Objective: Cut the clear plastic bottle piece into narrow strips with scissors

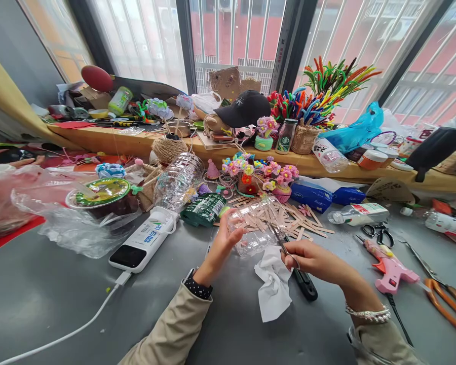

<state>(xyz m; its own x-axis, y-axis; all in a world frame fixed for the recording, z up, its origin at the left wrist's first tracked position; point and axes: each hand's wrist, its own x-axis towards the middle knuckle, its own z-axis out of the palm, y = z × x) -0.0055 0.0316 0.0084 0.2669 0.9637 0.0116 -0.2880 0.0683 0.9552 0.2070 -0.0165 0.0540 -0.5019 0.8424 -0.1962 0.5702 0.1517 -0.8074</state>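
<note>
My left hand (221, 243) is wrapped around a clear plastic bottle (253, 228) lying on its side on the grey table (61, 299). My right hand (307, 258) is closed on a thin metal blade or scissors (279, 241) whose tip meets the bottle's side. A crumpled white tissue (273, 286) lies just below the bottle, between my hands. A black handle (304, 283) lies under my right hand. Wooden sticks (296, 218) are scattered behind the bottle.
A white power bank (144, 238) with a cable lies to the left, beside another clear bottle (178, 180) and plastic bags (72, 223). A pink glue gun (389, 266), scissors (380, 234) and orange pliers (446, 301) lie to the right. Pipe-cleaner flowers (258, 172) and a cluttered sill (307, 165) stand behind.
</note>
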